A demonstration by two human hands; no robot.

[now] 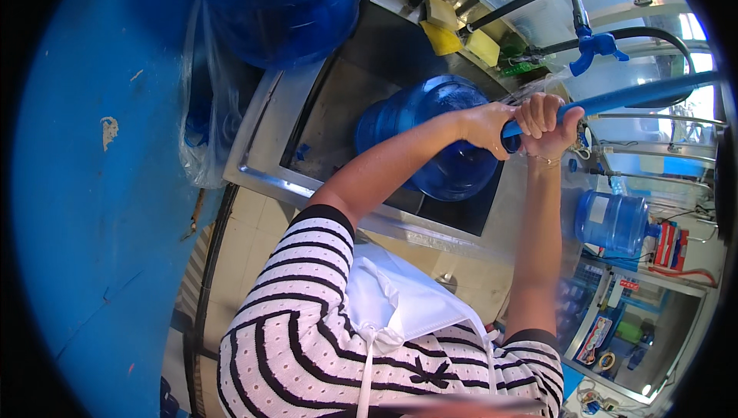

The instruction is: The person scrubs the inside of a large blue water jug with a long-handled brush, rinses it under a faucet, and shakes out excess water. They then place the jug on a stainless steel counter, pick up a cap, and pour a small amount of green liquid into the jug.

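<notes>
Both of my hands are closed around the near end of a long blue pipe (642, 93), which slants off to the right. My left hand (484, 127) wraps its end, and my right hand (552, 135) grips it right beside, with curled fingers. Beneath my left forearm and hand, a large clear-blue water jug (453, 103) lies tilted in the metal sink (265, 122). My left arm covers part of the jug.
Another big blue jug (284, 14) stands at the upper left beside a clear plastic bag (207, 103). Yellow sponges (442, 37) sit on the sink's back ledge near a blue-handled tap (596, 49). A smaller-looking blue jug (613, 220) and a glass-fronted cabinet (653, 333) are at right.
</notes>
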